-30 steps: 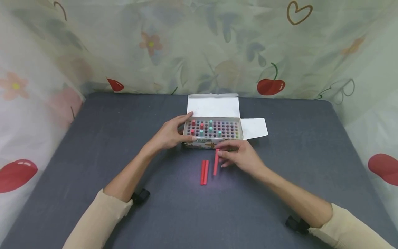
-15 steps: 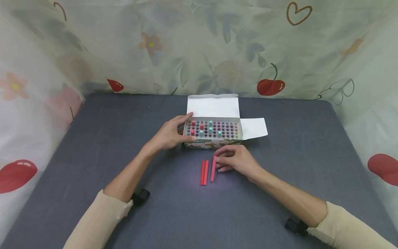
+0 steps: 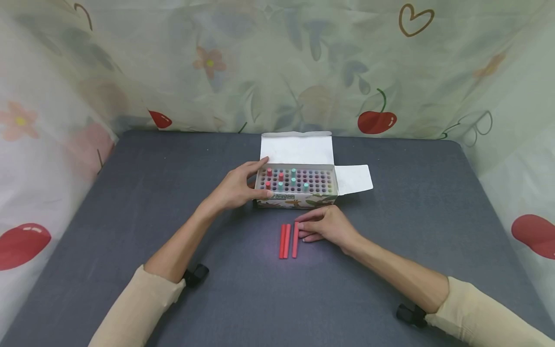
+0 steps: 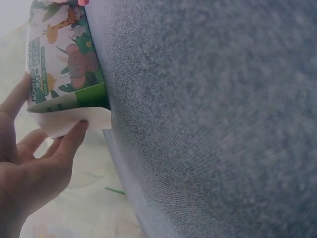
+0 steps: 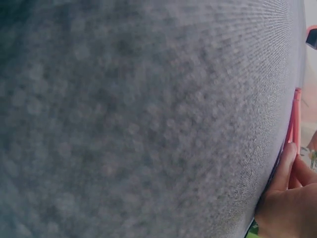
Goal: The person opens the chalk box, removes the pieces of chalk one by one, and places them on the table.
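Note:
My left hand holds the left end of an open chalk box, thumb at the front and a finger at the back. In the left wrist view, fingertips touch a white end flap of the box, printed with animals. Red and teal chalk ends stand up from some holes of its holed insert. My right hand pinches the upper end of a pinkish-red chalk stick between thumb and fingers, low over or on the table. Two more red chalk sticks lie side by side just left of it.
The box's white lid is folded back and a side flap sticks out to the right. Grey cloth covers the table. Printed curtains hang behind and at both sides.
My right hand has come toward the front and left with the chalk stick, from beside the box down to near the two lying sticks. My left hand stays on the box.

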